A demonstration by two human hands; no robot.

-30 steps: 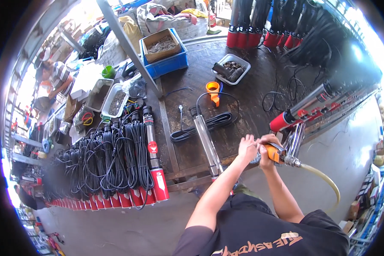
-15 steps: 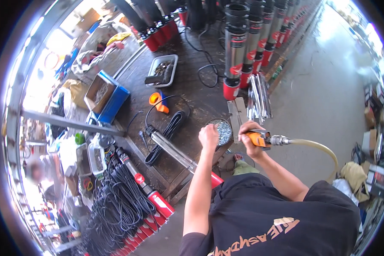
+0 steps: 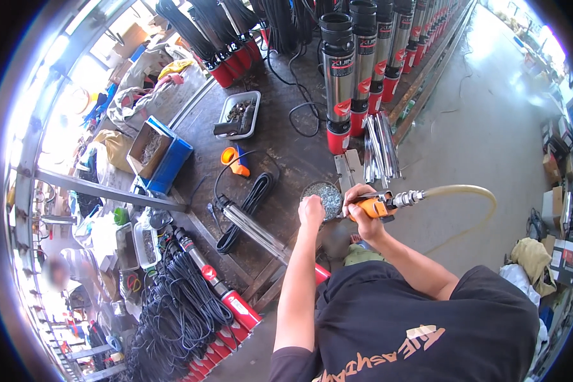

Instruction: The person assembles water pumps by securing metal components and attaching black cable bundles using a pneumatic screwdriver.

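My left hand (image 3: pixel 311 212) is at the near left rim of a round dish (image 3: pixel 304 190) full of small, shiny metal pieces, probably screws. Its fingers are pinched together, and whatever they hold is too small to make out. Just right of the dish, my right hand (image 3: pixel 365 215) is wrapped round an orange and black air tool (image 3: pixel 377 206). A pale yellowish hose (image 3: pixel 457 188) runs off the tool's metal coupling to the right. Left of my left forearm lies a steel cylindrical pump (image 3: pixel 256 227) with a red end, beside a coil of black cable (image 3: pixel 248 207).
Upright steel pumps with red bases (image 3: pixel 339 95) line the table's right side. Near them lie a bundle of metal strips (image 3: pixel 381 149) and a flat metal plate (image 3: pixel 350 167). Farther left are an orange tape dispenser (image 3: pixel 239 164), a white tray (image 3: pixel 256 105) and a blue box (image 3: pixel 175 162).
My right hand and the air tool have shifted slightly left, and the hose end has tilted up. My left hand has drawn a little toward me across the dish. The whole view has shifted slightly.
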